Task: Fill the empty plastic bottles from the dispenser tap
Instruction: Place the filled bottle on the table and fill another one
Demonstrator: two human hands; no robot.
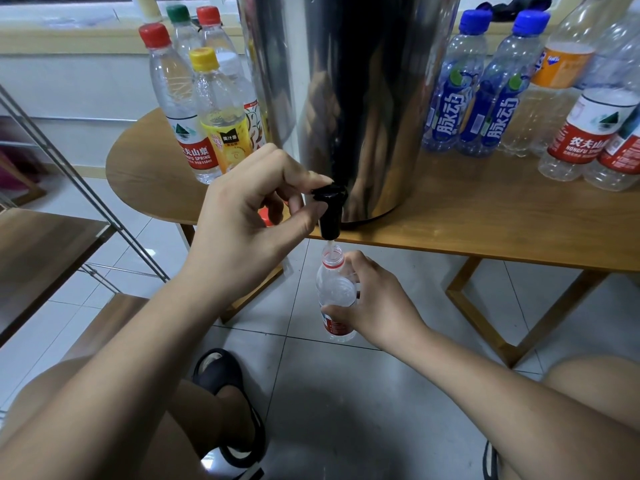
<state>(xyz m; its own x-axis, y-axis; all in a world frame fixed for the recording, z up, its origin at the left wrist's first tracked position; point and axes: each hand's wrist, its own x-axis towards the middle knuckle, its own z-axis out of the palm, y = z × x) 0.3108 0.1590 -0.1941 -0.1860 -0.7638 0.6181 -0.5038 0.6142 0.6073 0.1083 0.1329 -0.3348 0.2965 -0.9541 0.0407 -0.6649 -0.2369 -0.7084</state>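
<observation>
A pale wooden table [485,220] with a rounded left end stands on angled wooden legs over a floor [346,393] of glossy grey-white tiles. A stainless-steel dispenser [346,81] sits at the table's near edge, and its black tap [330,209] reaches out past that edge.

The left hand [249,209] pinches the top of the tap between thumb and forefinger, the other fingers curled below. The right hand [377,303] is wrapped round an uncapped clear bottle [335,289] with a red label, held upright below the near edge. The bottle's mouth is directly under the spout, and a thin pale stream shows between the two. A red cap [265,216] lies on the table at the near edge, partly hidden behind the left hand.

Toward the rounded left end stands a cluster of capped bottles, among them a red-capped bottle [180,109] and a yellow-capped bottle [221,109]. Right of the dispenser two blue-capped bottles [453,91] stand side by side. Further toward the right end are an orange-labelled bottle [561,64] and red-labelled bottles [581,133].

Behind the table a cream window sill [86,32] runs along a white wall. At the left stands a metal-framed rack [86,195] with wooden shelves. The person's bare knees frame the bottom, and a black slipper [228,393] is on one foot over the tiles.
</observation>
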